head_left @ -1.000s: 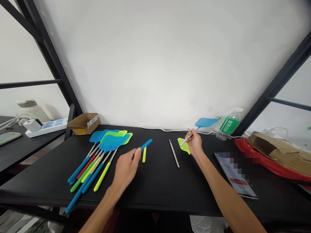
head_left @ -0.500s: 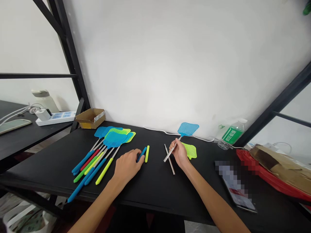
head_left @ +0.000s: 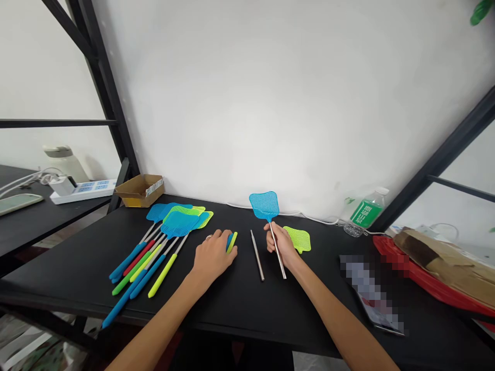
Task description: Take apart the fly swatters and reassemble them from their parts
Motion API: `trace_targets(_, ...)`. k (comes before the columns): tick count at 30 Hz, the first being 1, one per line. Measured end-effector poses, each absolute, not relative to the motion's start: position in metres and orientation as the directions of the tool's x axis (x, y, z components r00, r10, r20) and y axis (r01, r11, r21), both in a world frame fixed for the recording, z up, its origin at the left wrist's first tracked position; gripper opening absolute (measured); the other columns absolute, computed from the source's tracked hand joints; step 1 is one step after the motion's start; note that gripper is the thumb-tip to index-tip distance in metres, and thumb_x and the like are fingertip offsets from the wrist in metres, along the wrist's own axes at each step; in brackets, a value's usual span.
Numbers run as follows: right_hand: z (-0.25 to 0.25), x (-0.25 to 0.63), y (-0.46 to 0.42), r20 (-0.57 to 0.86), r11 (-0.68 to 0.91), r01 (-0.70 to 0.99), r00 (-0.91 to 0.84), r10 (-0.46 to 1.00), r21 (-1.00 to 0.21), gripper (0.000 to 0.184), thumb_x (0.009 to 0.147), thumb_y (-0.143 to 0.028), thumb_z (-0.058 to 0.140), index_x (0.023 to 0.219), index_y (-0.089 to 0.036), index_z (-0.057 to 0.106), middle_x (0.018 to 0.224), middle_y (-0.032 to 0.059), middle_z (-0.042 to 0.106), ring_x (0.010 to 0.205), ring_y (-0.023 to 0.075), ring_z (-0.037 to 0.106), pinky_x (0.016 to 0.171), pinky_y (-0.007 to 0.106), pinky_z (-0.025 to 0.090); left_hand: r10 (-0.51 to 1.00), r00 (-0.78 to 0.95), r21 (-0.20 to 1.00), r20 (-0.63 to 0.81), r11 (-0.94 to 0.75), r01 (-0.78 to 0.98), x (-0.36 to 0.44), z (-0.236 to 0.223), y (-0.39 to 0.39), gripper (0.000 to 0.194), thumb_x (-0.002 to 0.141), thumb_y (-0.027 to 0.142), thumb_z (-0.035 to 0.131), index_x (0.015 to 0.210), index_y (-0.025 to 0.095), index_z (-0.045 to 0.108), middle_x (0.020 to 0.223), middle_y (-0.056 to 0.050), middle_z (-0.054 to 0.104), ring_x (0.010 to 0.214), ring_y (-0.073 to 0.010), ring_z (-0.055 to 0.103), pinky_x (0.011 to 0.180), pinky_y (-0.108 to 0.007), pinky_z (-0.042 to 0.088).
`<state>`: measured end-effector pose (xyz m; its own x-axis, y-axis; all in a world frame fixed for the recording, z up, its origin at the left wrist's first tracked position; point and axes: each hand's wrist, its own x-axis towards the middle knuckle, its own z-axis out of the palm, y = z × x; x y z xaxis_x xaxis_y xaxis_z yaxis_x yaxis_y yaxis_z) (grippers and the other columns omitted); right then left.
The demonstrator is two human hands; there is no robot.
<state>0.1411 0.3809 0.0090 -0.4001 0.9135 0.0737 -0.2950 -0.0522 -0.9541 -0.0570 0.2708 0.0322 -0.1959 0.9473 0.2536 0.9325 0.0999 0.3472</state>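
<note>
My left hand (head_left: 214,252) is closed over a short blue handle sleeve (head_left: 229,240), mostly hidden by its fingers. A yellow handle sleeve (head_left: 232,242) lies against the blue one, its lower end at my thumb. My right hand (head_left: 281,242) grips the metal rod of a blue fly swatter (head_left: 264,206), which has no sleeve on its bare lower end and is held head up. Between the hands a loose metal rod (head_left: 257,255) lies on the table. A yellow-green swatter head (head_left: 299,239) rests behind my right hand.
Several sleeved fly swatters (head_left: 180,224) lie fanned at the left of the black table (head_left: 232,304). Behind them stands a cardboard box (head_left: 139,190). To the right are a phone (head_left: 381,304), a plastic bottle (head_left: 365,214) and a red bag with cardboard (head_left: 444,273). A white cable (head_left: 320,220) runs along the wall.
My right hand has turned the blue swatter, so its head has swung left and its rod's lower end right. My left hand has shifted slightly right over the sleeves; the yellow one now tilts more.
</note>
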Motion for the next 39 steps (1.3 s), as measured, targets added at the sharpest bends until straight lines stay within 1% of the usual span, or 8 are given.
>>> trace_targets(3,0.017,0.144,0.379,0.018,-0.182,-0.358,-0.488,0.873,-0.916,0.036,0.083,-0.053,0.068,0.081,-0.02,0.054,0.047,-0.0117,0.034,0.036,0.0046,0.024,0.036,0.018,0.024,0.933,-0.149,0.589,0.327,-0.078,0.804,-0.047,0.042,0.289,0.036,0.093,0.038,0.05,0.121,0.02,0.065,0.111,-0.01,0.068,0.104,-0.0268,0.061,0.085,-0.034,0.045)
trace_targets(7,0.03,0.149,0.373,-0.009,-0.372,-0.412,-0.66,0.751,-0.832,0.033,0.085,-0.046,0.069,0.08,-0.021,0.048,0.046,-0.0138,0.026,0.036,0.0041,0.01,0.034,0.017,0.014,0.98,0.07,0.974,0.189,-0.196,0.117,-0.026,0.045,0.33,0.046,0.091,0.051,0.054,0.116,0.015,0.068,0.112,-0.013,0.07,0.099,-0.024,0.064,0.079,-0.03,0.046)
trace_targets(10,0.034,0.15,0.369,0.001,-0.439,-0.429,-0.717,0.697,-0.79,0.035,0.088,-0.045,0.068,0.078,-0.022,0.043,0.045,-0.0142,0.022,0.036,0.0044,0.006,0.033,0.016,0.012,0.959,0.206,0.95,0.194,-0.132,-0.283,-0.013,0.04,0.35,0.047,0.085,0.054,0.065,0.103,0.012,0.071,0.112,-0.016,0.07,0.103,-0.0245,0.064,0.081,-0.03,0.046)
trace_targets(15,0.033,0.146,0.366,0.017,-0.477,-0.453,-0.739,0.674,-0.753,0.035,0.086,-0.041,0.071,0.078,-0.022,0.043,0.044,-0.0144,0.023,0.035,0.0035,0.006,0.032,0.016,0.011,0.947,0.27,0.867,0.176,-0.02,-0.497,-0.008,0.033,0.351,0.042,0.08,0.049,0.075,0.102,0.014,0.07,0.108,-0.015,0.072,0.101,-0.0239,0.066,0.089,-0.035,0.046)
trace_targets(18,0.032,0.142,0.363,0.029,-0.475,-0.456,-0.744,0.667,-0.753,0.033,0.086,-0.041,0.071,0.079,-0.021,0.045,0.044,-0.0143,0.024,0.035,0.0034,0.007,0.032,0.015,0.011,0.948,0.284,0.838,0.146,0.034,-0.544,-0.008,0.032,0.348,0.042,0.078,0.047,0.078,0.103,0.015,0.07,0.11,-0.015,0.072,0.104,-0.0247,0.065,0.091,-0.037,0.046)
trace_targets(22,0.031,0.137,0.359,0.049,-0.433,-0.458,-0.729,0.683,-0.776,0.033,0.087,-0.044,0.069,0.079,-0.021,0.047,0.044,-0.014,0.025,0.035,0.0031,0.009,0.032,0.015,0.013,0.97,0.212,0.81,0.117,0.03,-0.585,-0.003,0.032,0.348,0.034,0.075,0.045,0.08,0.079,0.013,0.069,0.097,-0.012,0.073,0.094,-0.0219,0.066,0.084,-0.032,0.048)
trace_targets(34,0.013,0.131,0.371,0.061,-0.118,-0.308,-0.512,0.857,-0.944,0.037,0.083,-0.053,0.068,0.08,-0.018,0.057,0.045,-0.011,0.038,0.034,0.0031,0.027,0.036,0.018,0.02,0.854,-0.478,0.83,0.206,-0.412,-0.377,-0.028,0.054,0.357,0.038,0.064,0.039,0.084,0.081,0.015,0.06,0.077,-0.003,0.069,0.06,-0.0085,0.055,0.059,-0.022,0.042)
trace_targets(39,-0.002,0.133,0.384,0.098,0.053,-0.183,-0.244,0.965,-0.982,0.034,0.082,-0.048,0.063,0.1,-0.019,0.059,0.059,-0.006,0.053,0.039,0.0065,0.037,0.038,0.021,0.026,0.906,-0.175,0.922,0.387,-0.375,0.098,0.0,0.082,0.357,0.069,0.066,0.031,0.08,0.126,0.019,0.05,0.082,-0.002,0.07,0.065,-0.0155,0.062,0.062,-0.025,0.046)
